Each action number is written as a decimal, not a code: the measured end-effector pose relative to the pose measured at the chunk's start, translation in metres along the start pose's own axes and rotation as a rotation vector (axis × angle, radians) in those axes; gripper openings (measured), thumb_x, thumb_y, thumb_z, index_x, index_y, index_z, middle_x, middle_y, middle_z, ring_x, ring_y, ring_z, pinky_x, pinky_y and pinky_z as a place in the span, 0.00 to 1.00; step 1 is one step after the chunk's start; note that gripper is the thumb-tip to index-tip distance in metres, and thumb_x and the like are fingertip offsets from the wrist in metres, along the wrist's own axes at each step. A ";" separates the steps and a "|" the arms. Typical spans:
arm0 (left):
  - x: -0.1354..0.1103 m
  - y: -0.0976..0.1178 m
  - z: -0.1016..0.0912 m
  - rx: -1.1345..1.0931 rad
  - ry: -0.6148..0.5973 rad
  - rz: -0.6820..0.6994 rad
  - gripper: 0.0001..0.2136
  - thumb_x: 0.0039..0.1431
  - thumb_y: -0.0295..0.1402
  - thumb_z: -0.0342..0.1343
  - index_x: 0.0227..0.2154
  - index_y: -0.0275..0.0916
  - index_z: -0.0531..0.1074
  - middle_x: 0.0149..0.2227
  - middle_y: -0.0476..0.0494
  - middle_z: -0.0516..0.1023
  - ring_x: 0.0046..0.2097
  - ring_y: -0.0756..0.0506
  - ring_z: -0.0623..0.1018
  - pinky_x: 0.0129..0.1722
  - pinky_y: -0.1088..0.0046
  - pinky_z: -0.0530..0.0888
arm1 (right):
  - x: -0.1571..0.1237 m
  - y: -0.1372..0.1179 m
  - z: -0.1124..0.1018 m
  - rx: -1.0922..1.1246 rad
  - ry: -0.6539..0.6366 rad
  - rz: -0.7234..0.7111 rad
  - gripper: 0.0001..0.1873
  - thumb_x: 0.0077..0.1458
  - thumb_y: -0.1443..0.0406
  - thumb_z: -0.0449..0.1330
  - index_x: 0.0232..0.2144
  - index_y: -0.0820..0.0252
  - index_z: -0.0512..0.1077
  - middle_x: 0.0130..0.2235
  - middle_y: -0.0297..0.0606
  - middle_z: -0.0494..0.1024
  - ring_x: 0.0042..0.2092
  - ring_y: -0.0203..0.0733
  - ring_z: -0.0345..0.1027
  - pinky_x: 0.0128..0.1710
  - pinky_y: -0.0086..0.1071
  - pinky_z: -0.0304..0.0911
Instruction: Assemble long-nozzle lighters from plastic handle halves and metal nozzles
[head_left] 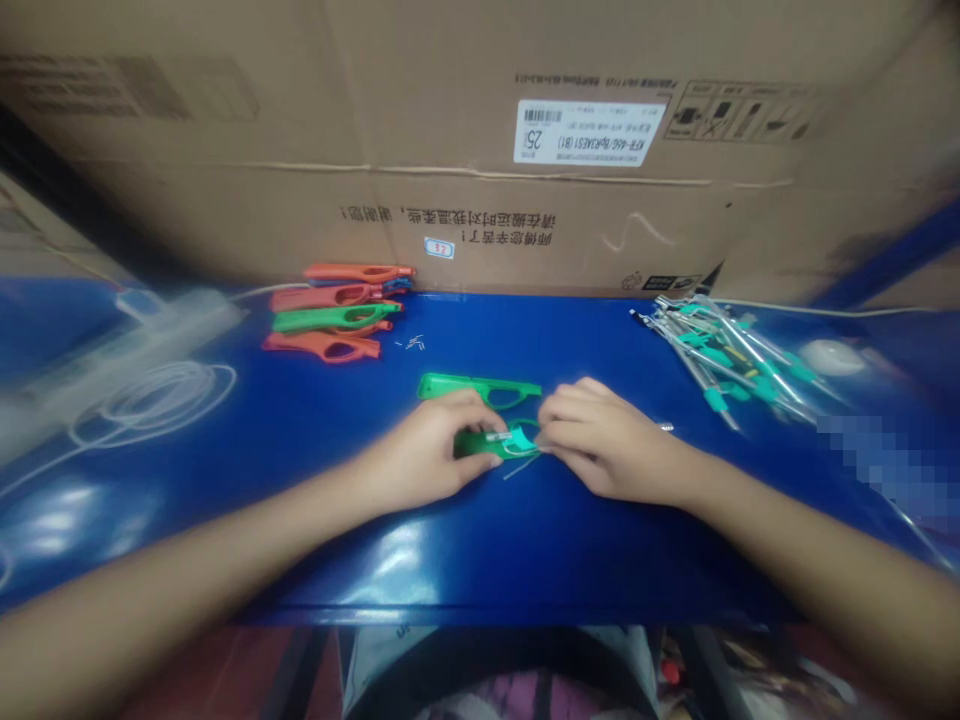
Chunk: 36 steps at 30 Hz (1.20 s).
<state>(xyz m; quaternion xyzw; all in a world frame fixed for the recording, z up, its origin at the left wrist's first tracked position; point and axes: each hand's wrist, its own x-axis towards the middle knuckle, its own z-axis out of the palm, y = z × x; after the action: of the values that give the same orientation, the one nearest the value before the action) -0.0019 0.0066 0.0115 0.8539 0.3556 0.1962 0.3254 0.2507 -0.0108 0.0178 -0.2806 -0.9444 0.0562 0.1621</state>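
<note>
Left hand (424, 455), right hand (604, 440) pinch glossy green plastic piece (495, 443), probably handle-shaped.

Orange handles (322, 346), four in the stack at back left, one half hidden. Green handles, three: stacked green handle (334, 318), loose green handle (480, 388), held green handle (491, 443). Hands, two: left hand (420, 455), right hand (607, 445). Tubing coil (161, 395), one. Metal rods (720, 355) with green tips, one heap, too tangled to count. Small pins (414, 343), a few. Cardboard box (225, 150), at least one; white label (589, 131), one.
</note>
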 end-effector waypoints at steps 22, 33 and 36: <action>-0.009 0.003 0.002 0.394 -0.050 0.277 0.17 0.71 0.30 0.48 0.59 0.40 0.71 0.46 0.37 0.73 0.46 0.42 0.74 0.46 0.61 0.76 | 0.001 -0.013 -0.006 -0.310 -0.171 -0.106 0.11 0.57 0.74 0.55 0.39 0.66 0.75 0.37 0.43 0.74 0.38 0.46 0.62 0.35 0.38 0.53; -0.010 0.007 0.003 0.675 -0.120 0.327 0.20 0.69 0.26 0.48 0.62 0.36 0.67 0.50 0.33 0.73 0.50 0.38 0.73 0.48 0.55 0.77 | -0.006 -0.014 -0.010 0.016 -0.109 0.182 0.12 0.63 0.70 0.51 0.45 0.61 0.73 0.43 0.41 0.74 0.38 0.41 0.69 0.34 0.33 0.62; -0.009 0.007 0.003 0.668 -0.126 0.326 0.21 0.68 0.26 0.49 0.63 0.36 0.66 0.51 0.33 0.72 0.51 0.38 0.72 0.49 0.55 0.77 | -0.005 -0.013 -0.009 0.079 -0.128 0.198 0.10 0.62 0.70 0.52 0.42 0.61 0.72 0.42 0.40 0.73 0.38 0.40 0.68 0.35 0.33 0.62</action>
<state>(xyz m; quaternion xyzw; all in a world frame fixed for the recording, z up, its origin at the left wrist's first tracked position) -0.0027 -0.0054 0.0135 0.9688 0.2386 0.0658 0.0146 0.2517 -0.0241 0.0277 -0.3615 -0.9176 0.1270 0.1060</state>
